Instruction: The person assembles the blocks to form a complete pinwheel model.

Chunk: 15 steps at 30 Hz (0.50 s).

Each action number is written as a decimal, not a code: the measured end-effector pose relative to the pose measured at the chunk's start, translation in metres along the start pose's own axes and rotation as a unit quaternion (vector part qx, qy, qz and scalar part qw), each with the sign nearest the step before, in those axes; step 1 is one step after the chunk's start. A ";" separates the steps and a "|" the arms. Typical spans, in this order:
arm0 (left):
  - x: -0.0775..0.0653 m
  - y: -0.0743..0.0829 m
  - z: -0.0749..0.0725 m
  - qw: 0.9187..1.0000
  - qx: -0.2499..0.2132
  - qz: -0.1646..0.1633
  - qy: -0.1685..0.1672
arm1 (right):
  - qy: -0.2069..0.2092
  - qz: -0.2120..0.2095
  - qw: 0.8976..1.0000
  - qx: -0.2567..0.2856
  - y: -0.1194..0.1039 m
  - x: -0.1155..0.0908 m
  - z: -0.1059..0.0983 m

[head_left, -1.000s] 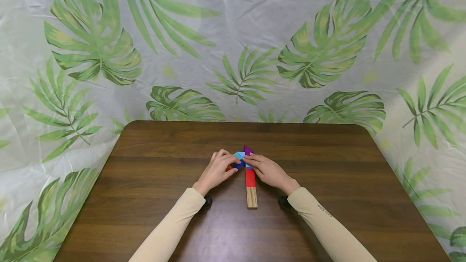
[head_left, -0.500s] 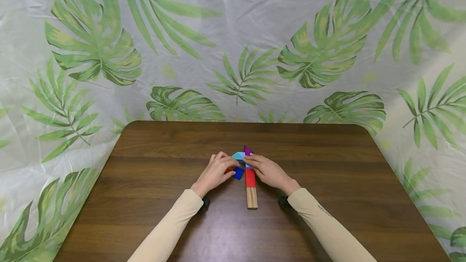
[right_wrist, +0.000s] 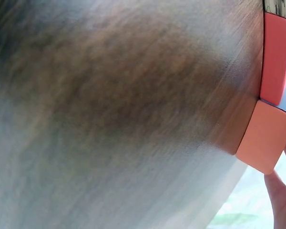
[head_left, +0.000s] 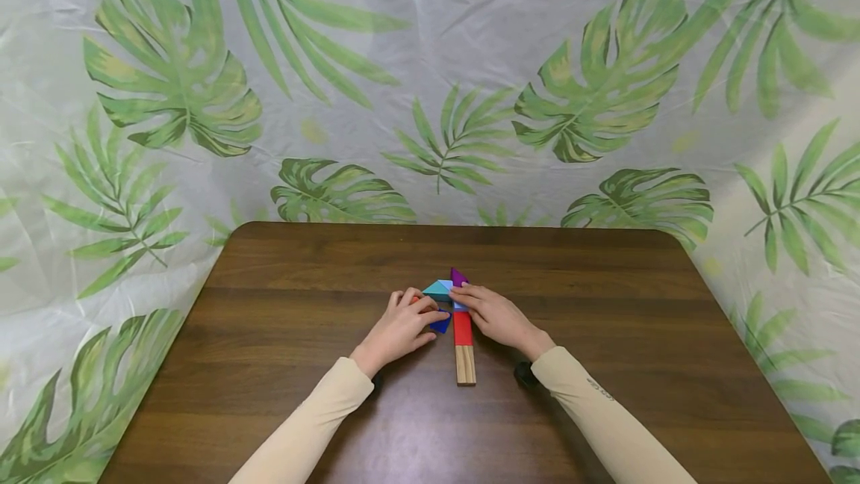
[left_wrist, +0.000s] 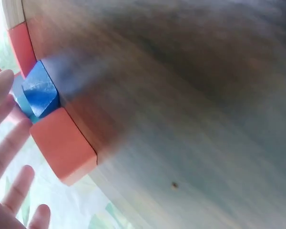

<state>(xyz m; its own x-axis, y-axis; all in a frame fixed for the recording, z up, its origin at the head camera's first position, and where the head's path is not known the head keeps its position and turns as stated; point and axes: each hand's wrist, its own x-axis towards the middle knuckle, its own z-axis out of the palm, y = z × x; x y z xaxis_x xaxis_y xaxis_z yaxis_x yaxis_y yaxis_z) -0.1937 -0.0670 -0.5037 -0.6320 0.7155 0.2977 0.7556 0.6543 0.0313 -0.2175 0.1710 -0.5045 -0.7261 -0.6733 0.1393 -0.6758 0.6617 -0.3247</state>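
My left hand (head_left: 399,326) reaches in from the left, index fingertip on a dark blue block (head_left: 440,323). In the left wrist view its fingers are spread, beside the blue block and an orange block (left_wrist: 64,143). My right hand (head_left: 500,316) lies over the upper part of a column of blocks, fingertips on a light blue one. Beneath it, in the right wrist view, fingers touch the end of another orange block (right_wrist: 266,136). A red block (head_left: 462,329) and a striped wood-coloured block (head_left: 465,364) continue the column toward me. At its far end a purple block (head_left: 457,275) peeks out.
Teal and light blue triangular blocks (head_left: 438,290) join the column's left side near the top. Everything lies on a dark brown wooden table (head_left: 302,275), its far corners rounded. A leaf-patterned cloth (head_left: 463,36) hangs behind it.
The dark blue block has come away from the teal block, toward me. My left hand has shifted slightly, its index finger now over the blue block. The right hand stays put.
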 end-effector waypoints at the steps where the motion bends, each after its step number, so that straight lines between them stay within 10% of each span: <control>1: 0.001 0.001 0.001 1.000 0.005 -0.003 0.000 | 0.000 0.000 1.000 0.000 0.000 0.000 0.000; 15: 0.002 0.002 0.004 1.000 0.013 0.003 -0.014 | -0.012 0.011 1.000 -0.001 -0.001 0.000 -0.001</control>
<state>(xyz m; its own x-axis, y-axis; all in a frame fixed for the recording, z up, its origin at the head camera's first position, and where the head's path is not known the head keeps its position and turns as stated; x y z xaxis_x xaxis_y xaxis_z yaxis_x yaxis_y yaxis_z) -0.1945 -0.0633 -0.5067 -0.6320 0.7259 0.2715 0.7549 0.6558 0.0038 -0.2173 0.1710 -0.5034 -0.7383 -0.6654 0.1099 -0.6594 0.6778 -0.3252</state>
